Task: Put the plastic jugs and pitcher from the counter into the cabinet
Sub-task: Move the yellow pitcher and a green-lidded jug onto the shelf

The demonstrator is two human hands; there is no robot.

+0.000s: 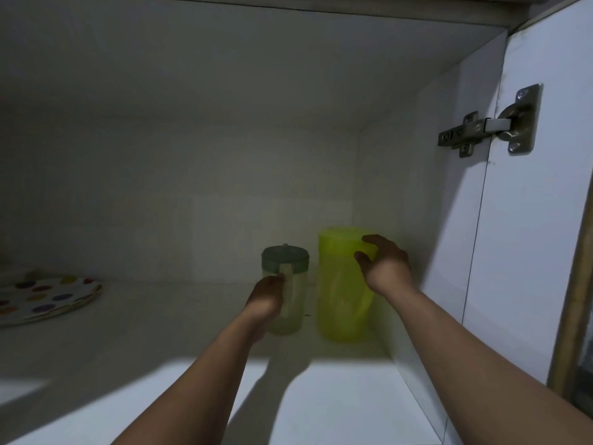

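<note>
Hands: left hand [269,295] wrapped around handle of small green-lidded jug [285,289], lower centre | right hand [383,268] half spread, fingertips on rim of yellow pitcher [341,287] | both upright on cabinet shelf [160,316], just beside each other, pitcher rightward near side wall.

We note a translucent yellow-green plastic pitcher [343,284], a clear plastic jug [287,293] with a matt grey-green lid [285,259], a smooth white laminate cabinet shelf [160,332], a brushed metal hinge [491,123] and a glossy dotted plate [48,297].
</note>
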